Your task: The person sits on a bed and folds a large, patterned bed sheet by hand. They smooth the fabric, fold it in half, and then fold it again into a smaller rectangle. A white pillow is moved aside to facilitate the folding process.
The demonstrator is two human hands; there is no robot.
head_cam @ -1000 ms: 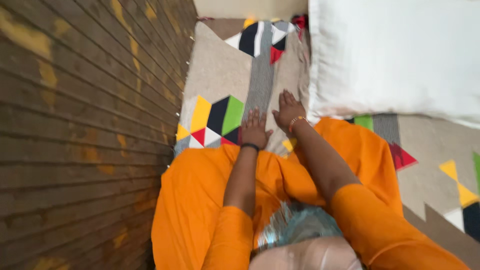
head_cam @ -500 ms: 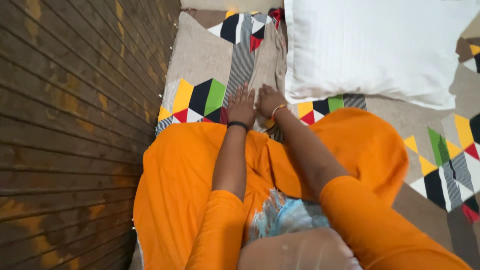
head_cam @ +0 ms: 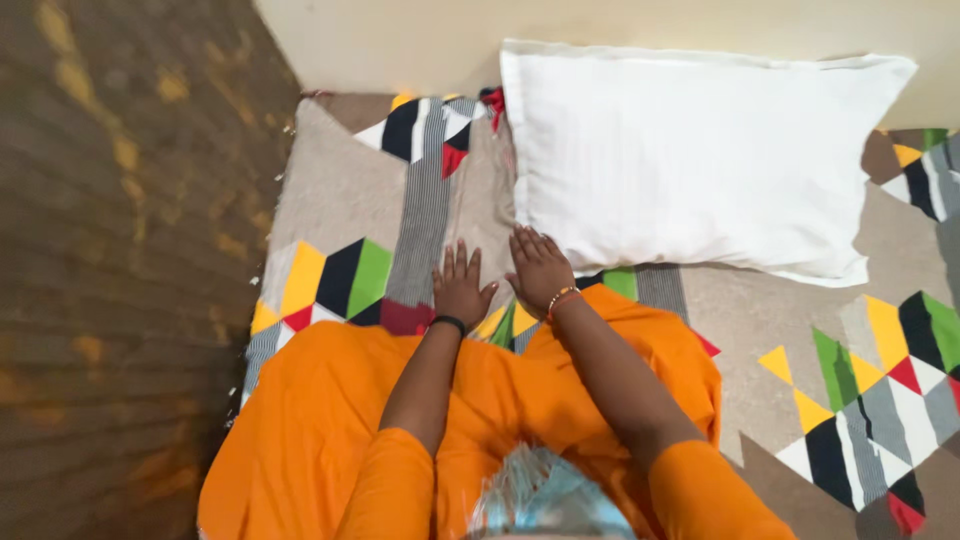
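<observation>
My left hand (head_cam: 460, 285) lies flat, fingers apart, on a beige bedsheet (head_cam: 340, 195) printed with coloured triangles and grey stripes. A black band circles its wrist. Just to the right, my right hand (head_cam: 538, 268) rests palm down on the same sheet, its fingertips touching the lower left corner of a white pillow (head_cam: 690, 150). A beaded bracelet sits on that wrist. Neither hand holds anything. My orange garment (head_cam: 330, 420) covers my knees below the hands.
A dark brown planked wall (head_cam: 110, 260) runs along the left edge of the bed. A cream wall (head_cam: 400, 40) stands behind the pillow. More patterned sheet (head_cam: 880, 370) stretches to the right.
The view has tilted up and pulled back, showing the whole pillow and the wall behind. Both hands stay flat on the sheet, side by side, near the pillow's corner.
</observation>
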